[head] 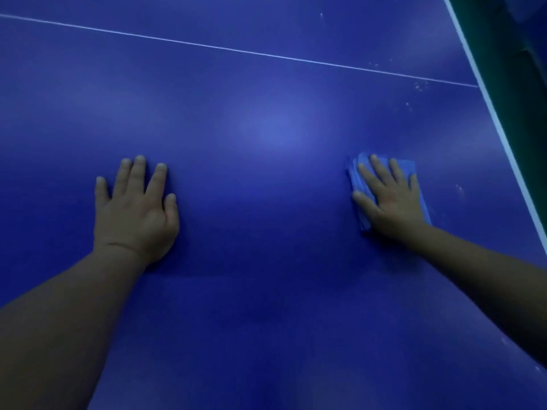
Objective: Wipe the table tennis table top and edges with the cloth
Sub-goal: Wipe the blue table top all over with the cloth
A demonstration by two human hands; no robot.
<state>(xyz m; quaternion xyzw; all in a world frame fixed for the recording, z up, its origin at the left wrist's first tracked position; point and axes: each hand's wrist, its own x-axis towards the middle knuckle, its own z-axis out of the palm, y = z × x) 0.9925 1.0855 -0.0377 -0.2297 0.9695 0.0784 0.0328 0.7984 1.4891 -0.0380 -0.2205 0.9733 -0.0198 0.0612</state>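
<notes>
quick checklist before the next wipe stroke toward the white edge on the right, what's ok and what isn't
1. Cloth under the wiping hand: ok, the right hand lies on it with fingers spread.
2. Cloth flat on the table top: ok, folded, with layers showing at its left side.
3. Left hand braced: ok, palm flat on the blue surface, apart from the cloth.
4. Path to the white edge line: ok, nothing lies between.
5. Specks near the thin centre line: not ok, not yet wiped.
6. Cloth damp or clean: cannot tell.
</notes>
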